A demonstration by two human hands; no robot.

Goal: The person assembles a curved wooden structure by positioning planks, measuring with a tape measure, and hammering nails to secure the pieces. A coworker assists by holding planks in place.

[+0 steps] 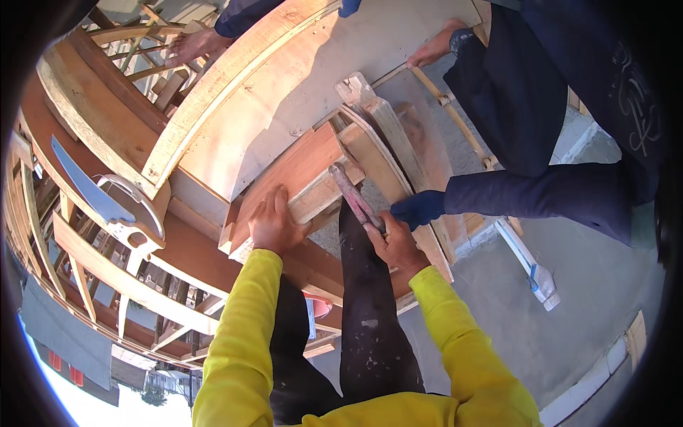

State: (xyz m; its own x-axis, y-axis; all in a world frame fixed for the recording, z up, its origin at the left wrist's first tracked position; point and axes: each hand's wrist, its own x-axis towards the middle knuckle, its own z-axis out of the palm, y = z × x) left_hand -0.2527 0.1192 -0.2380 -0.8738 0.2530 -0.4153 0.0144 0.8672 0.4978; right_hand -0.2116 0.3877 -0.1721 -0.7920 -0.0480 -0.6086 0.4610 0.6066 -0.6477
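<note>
My left hand (274,222) grips the edge of a reddish plywood panel (302,169) framed with pale battens, its fingers bent over the top face and its thumb on the side. In my right hand (397,245) is a hand tool with a worn pinkish handle (351,192). The grey rounded end points away from me over the batten, and my fingers hide the other end, so its kind cannot be made out. A co-worker's dark blue gloved hand (416,208) rests right beside my right hand, by upright boards (395,135).
A handsaw (89,186) with a blue blade and white handle lies on the curved wooden framework at left. A large curved timber rib (235,75) arches beyond the panel. A long white-and-blue tool (528,265) lies on the grey floor (569,313). Co-workers' bare feet stand farther off.
</note>
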